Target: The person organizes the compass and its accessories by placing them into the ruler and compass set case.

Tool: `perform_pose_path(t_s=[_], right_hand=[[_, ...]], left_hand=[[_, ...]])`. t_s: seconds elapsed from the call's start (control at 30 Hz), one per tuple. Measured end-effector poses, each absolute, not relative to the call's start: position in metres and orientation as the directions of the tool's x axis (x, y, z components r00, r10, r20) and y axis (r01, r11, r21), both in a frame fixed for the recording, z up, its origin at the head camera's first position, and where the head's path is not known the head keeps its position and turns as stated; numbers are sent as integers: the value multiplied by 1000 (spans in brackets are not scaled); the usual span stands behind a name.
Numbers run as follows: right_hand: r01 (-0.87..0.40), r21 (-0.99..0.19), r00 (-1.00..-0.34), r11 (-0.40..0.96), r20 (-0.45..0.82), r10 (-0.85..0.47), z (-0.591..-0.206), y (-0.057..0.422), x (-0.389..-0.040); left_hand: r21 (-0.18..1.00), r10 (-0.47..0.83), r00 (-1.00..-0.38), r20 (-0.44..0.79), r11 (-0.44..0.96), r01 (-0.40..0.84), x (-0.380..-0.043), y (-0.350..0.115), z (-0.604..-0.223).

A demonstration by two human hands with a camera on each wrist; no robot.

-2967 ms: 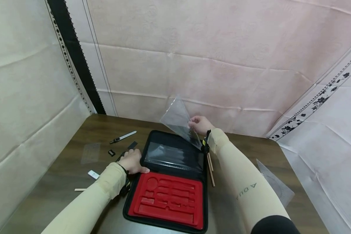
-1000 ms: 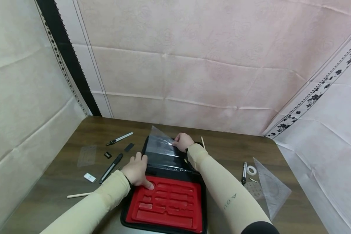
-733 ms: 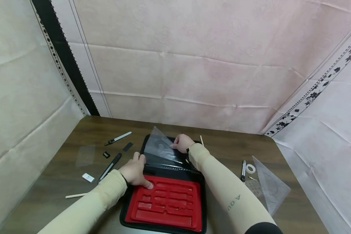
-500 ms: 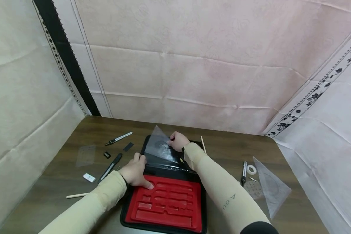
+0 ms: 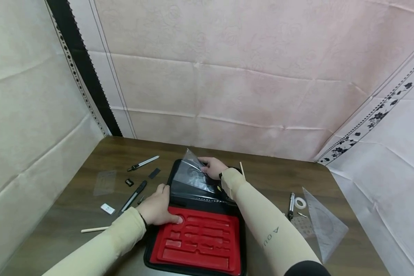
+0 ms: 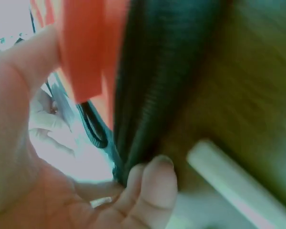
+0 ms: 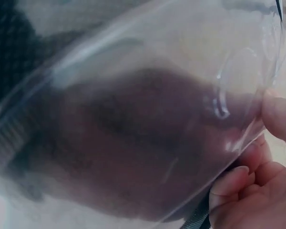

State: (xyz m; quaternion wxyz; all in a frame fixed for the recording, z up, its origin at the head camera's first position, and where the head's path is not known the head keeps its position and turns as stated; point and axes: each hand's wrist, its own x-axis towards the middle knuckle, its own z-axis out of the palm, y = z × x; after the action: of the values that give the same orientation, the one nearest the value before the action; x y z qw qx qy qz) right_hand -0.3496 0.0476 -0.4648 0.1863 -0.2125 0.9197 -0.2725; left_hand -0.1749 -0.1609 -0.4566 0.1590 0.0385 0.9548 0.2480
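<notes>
You wear cream sleeves (image 5: 258, 214), the right with dark lettering (image 5: 271, 236) and a black band (image 5: 305, 269). Black straps (image 5: 220, 176) sit behind your left hand (image 5: 157, 208) and right hand (image 5: 213, 168).

Right hand (image 7: 260, 191) pinches clear plastic sheet (image 7: 186, 119) at right edge; dark textured surface (image 7: 7, 52) upper left.

The set square (image 5: 193, 173), raised three seconds ago, is now lower over the case (image 5: 175, 168), just left of the right hand (image 5: 214, 167). The left hand (image 5: 156, 209) has its thumb further onto the tray (image 5: 196, 245).
</notes>
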Motion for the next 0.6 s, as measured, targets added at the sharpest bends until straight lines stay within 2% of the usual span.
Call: perform_pose_path(t_s=[0.23, 0.6], right_hand=[[-291, -581, -845, 760, -216, -488, -462, 48, -344], [-347, -532, -834, 773, -202, -514, -456, 40, -325]], left_hand=[[455, 207, -911, -357, 890, 24, -177, -167, -454], [426, 174, -914, -366, 905, 2, -179, -164, -453]])
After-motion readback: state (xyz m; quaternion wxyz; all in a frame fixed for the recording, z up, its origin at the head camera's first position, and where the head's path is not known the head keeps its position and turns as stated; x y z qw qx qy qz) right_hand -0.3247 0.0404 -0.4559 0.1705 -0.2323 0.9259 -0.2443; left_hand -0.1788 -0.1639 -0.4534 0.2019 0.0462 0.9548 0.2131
